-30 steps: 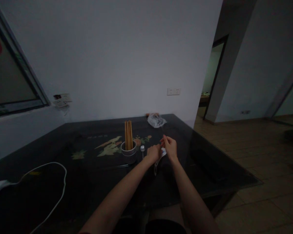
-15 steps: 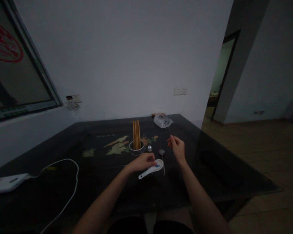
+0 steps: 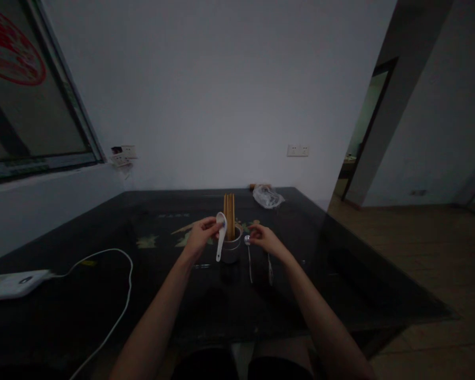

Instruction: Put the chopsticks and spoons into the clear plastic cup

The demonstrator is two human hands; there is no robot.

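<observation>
My left hand (image 3: 201, 235) pinches a white ceramic soup spoon (image 3: 221, 237) by its bowl, with the handle hanging down. The spoon is held up in front of the left side of a metal holder (image 3: 231, 254) with several wooden chopsticks (image 3: 229, 216) upright in it. To the right of the holder, my right hand (image 3: 264, 238) has its fingers closed at the bowl of a metal spoon (image 3: 250, 264), whose handle points towards me. Another metal spoon (image 3: 270, 272) lies just right of it, partly hidden by my right hand.
The dark table (image 3: 206, 316) has a bird and flower pattern. A crumpled clear plastic bag (image 3: 268, 197) lies at its far edge. At the left is a white device (image 3: 13, 285) with a white cable (image 3: 130, 285). The wall (image 3: 206, 105) stands behind.
My left hand has lifted the ceramic spoon off to the left and turned it handle-down by the holder. My right hand has come left and down to the metal spoon.
</observation>
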